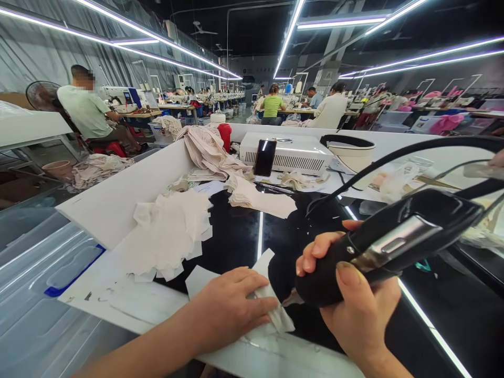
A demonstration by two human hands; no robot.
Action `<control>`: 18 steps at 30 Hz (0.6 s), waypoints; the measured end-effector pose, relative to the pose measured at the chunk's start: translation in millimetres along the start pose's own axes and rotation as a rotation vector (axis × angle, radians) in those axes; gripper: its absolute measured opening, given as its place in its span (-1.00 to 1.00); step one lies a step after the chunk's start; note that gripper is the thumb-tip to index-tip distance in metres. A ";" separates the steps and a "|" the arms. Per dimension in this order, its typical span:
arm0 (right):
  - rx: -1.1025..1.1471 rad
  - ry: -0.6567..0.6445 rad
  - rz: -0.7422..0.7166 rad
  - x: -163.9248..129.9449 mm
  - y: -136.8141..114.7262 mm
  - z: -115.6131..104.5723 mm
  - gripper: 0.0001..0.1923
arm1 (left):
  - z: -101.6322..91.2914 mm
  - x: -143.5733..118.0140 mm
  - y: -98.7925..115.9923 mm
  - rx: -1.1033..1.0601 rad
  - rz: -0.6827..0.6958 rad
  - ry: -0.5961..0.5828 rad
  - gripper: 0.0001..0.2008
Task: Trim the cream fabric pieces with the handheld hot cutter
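Note:
My left hand (230, 299) rests at the near edge of a glossy black work surface (232, 239), its fingers closed on a pale cut fabric piece (282, 319). Part of that piece is hidden under the fingers. In my right hand (364, 310) is a black corded handheld tool (325, 281) with a silver panel, tilted with its rounded end down beside the fabric. What its tip touches is hard to make out. Left of my hands lies a spread pile of pale fabric pieces (169, 231). A neat fabric stack (262, 199) lies farther back.
Behind the work surface stand a phone (265, 157), a white vented box (293, 152), a red container (224, 137) and draped fabric (207, 149). A thick black cable (378, 163) arches at right. Clear plastic bins (35, 294) stand at left. Several people work at sewing machines beyond.

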State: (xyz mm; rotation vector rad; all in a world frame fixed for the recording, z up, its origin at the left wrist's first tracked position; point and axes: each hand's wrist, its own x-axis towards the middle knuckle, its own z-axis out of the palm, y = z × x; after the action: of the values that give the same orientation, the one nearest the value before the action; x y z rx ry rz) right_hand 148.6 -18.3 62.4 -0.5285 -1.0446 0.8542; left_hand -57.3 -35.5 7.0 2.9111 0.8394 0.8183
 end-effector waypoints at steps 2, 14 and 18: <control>-0.001 -0.002 0.003 0.3 -0.5 0.9 -0.56 | -0.9 -1.1 -1.0 -0.012 0.003 -0.008 -0.83; 0.031 0.059 -0.005 11.3 2.8 7.3 -0.52 | 2.4 -2.2 -1.2 -0.032 0.007 0.013 -0.79; 0.033 0.051 -0.003 10.8 6.3 9.5 -0.52 | 4.0 -2.6 -0.8 -0.023 0.001 0.015 -0.79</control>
State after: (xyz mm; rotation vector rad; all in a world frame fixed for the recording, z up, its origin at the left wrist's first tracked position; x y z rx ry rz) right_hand 140.4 -6.0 67.5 -0.5185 -0.9825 0.8500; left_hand -57.7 -35.6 2.2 2.8892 0.8233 0.8455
